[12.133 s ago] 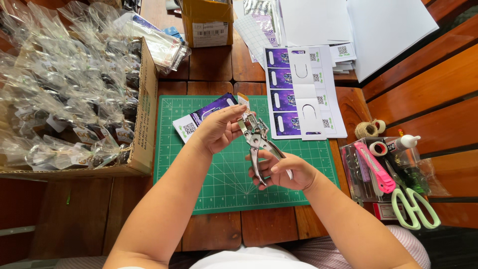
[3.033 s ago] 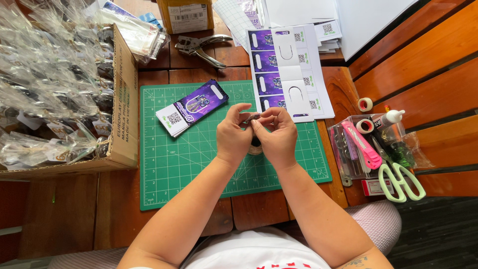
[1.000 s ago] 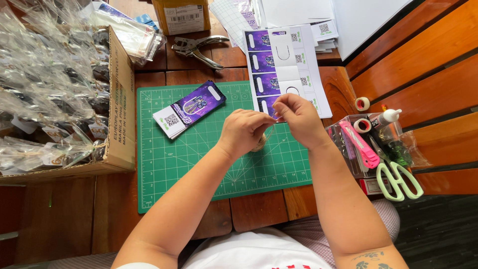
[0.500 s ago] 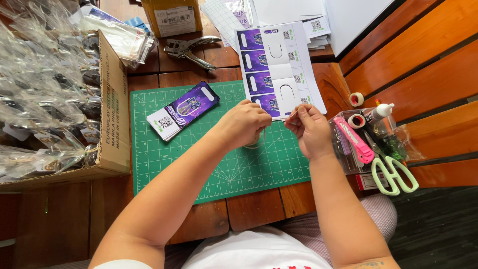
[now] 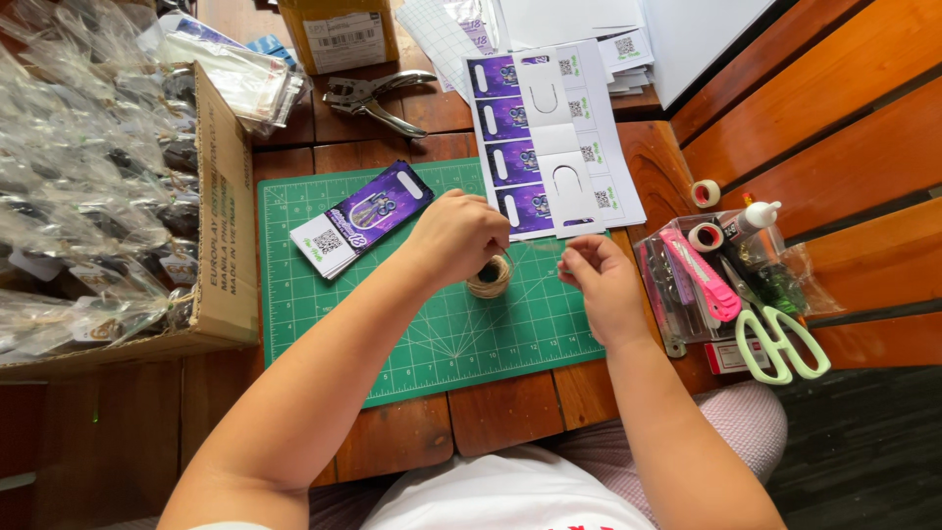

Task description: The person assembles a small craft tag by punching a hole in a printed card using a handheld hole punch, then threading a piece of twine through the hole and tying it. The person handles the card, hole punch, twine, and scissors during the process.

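A cardboard box of bagged items sits far left. On the green cutting mat, purple tag cards lie beside the left hand, whose grip pinches twine above the twine spool. The right hand pinches the strand's other end. Scissors lie right.

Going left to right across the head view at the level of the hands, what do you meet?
Cardboard box of clear bagged items → stack of purple cards → left hand → twine spool → right hand → pink utility knife → pale green scissors.
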